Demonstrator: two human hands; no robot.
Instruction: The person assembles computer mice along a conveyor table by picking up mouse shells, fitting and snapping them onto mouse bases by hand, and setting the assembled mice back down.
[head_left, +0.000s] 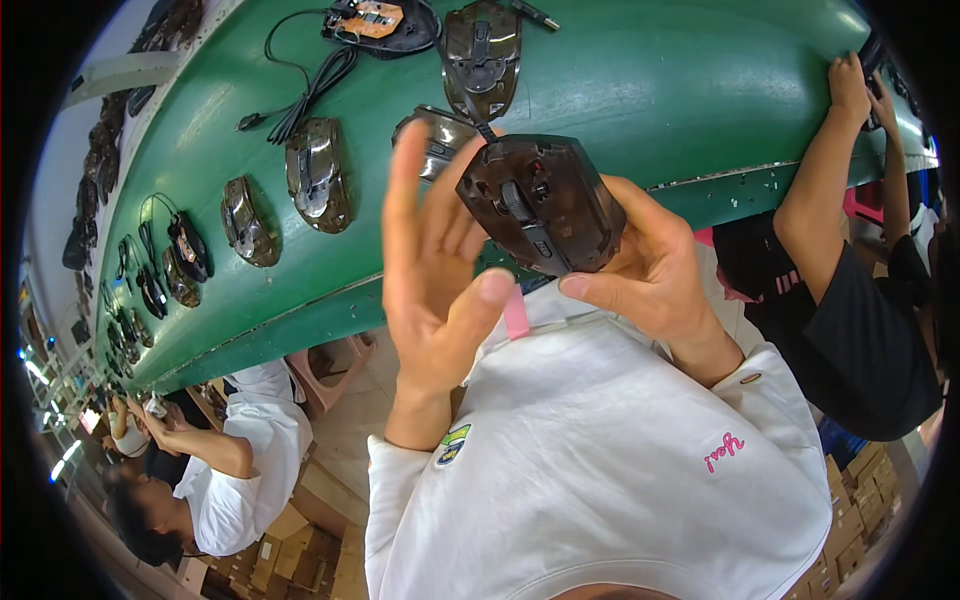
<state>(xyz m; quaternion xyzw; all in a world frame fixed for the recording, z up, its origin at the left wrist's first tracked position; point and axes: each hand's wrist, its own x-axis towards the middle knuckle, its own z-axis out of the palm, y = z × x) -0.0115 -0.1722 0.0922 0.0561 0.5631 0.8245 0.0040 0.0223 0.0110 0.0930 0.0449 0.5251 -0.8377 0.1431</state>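
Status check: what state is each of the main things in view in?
Left hand: open, fingers extended
Right hand: closed on held mouse
Held mouse: raised, scroll wheel showing
Mouse at top edge: uncovered, orange inner part exposed
Black cable: looped in a bundle
Shell behind left hand: partly hidden

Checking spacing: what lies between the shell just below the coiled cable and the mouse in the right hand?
In the head view: green table, then the left hand, another dark shell partly behind it.

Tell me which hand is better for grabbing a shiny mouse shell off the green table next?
Probably the left hand: it looks open and nearer the glossy mouse shell left of it on the green table. The right hand holds the wired computer mouse.
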